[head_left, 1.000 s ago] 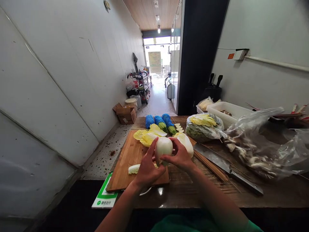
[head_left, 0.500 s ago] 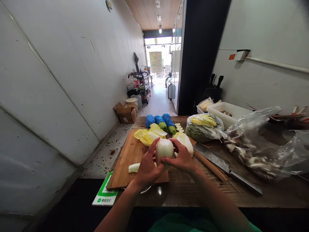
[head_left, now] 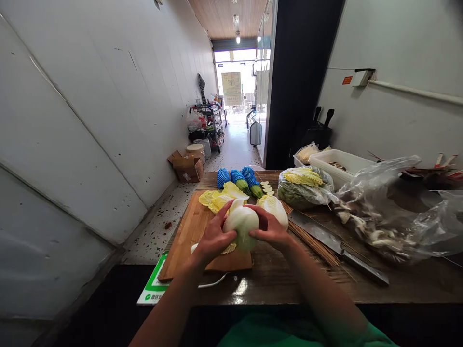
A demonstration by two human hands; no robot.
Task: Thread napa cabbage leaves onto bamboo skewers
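Note:
Between both palms, raised over the front of the cutting board (head_left: 183, 241), is a pale white-green napa cabbage (head_left: 241, 225). My left hand (head_left: 214, 240) is closed round its left side and my right hand (head_left: 272, 230) round its right, both thumbs toward me. Loose yellow cabbage leaves (head_left: 213, 198) lie on the board behind it. Another napa cabbage piece (head_left: 274, 210) rests just beyond my right hand. Partly hidden by my left hand, a small white cabbage piece (head_left: 194, 247) lies on the board.
A cleaver (head_left: 318, 232) lies right of a bundle of thin wooden skewers (head_left: 314, 241). At the back are squash in blue foam nets (head_left: 239, 179) and white slices (head_left: 266, 188). Bagged greens (head_left: 306, 189), a white tub (head_left: 342, 166) and bagged mushrooms (head_left: 376, 236) occupy the right.
The cabbage has turned in my hands, showing more of its greenish side, and sits slightly nearer me and left. Both hands have shifted grip on it. The view has tilted slightly.

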